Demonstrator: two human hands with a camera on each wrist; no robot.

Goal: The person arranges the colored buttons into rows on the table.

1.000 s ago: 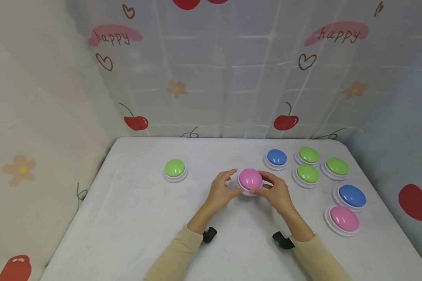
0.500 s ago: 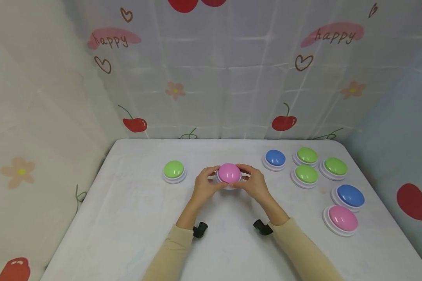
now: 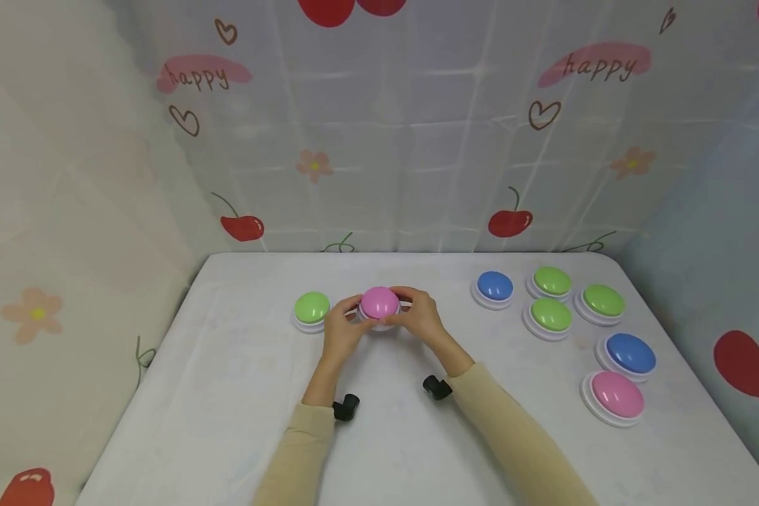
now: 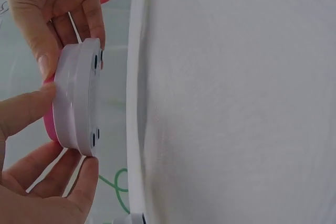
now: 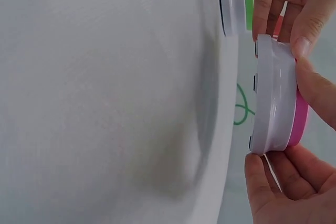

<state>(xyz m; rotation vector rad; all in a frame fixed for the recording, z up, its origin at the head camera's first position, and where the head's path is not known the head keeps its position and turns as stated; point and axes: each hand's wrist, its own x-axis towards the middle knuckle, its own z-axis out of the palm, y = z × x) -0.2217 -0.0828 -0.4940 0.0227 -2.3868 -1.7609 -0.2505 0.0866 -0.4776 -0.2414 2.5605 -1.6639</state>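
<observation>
A pink push button (image 3: pixel 380 302) with a round white base is held between both hands, raised off the white table (image 3: pixel 240 422). My left hand (image 3: pixel 343 329) grips its left side, thumb at the front and fingers behind. On the opposite side my right hand (image 3: pixel 419 314) grips it the same way. Both wrist views show the white base (image 4: pixel 76 98) from the side, with small dark feet underneath and a gap to the tabletop. Just left of my left hand stands a green push button (image 3: pixel 312 308), its base partly covered by that hand.
On the right of the table stand a blue button (image 3: pixel 495 286), several green buttons (image 3: pixel 552 314), a second blue button (image 3: pixel 631 353) and another pink button (image 3: pixel 617 394). A printed curtain (image 3: pixel 379 140) hangs behind the table's back edge, with more cloth at both sides.
Both hands have carried the pink button leftward across the table, from near the blue button to close beside the lone green one. The other buttons stay put.
</observation>
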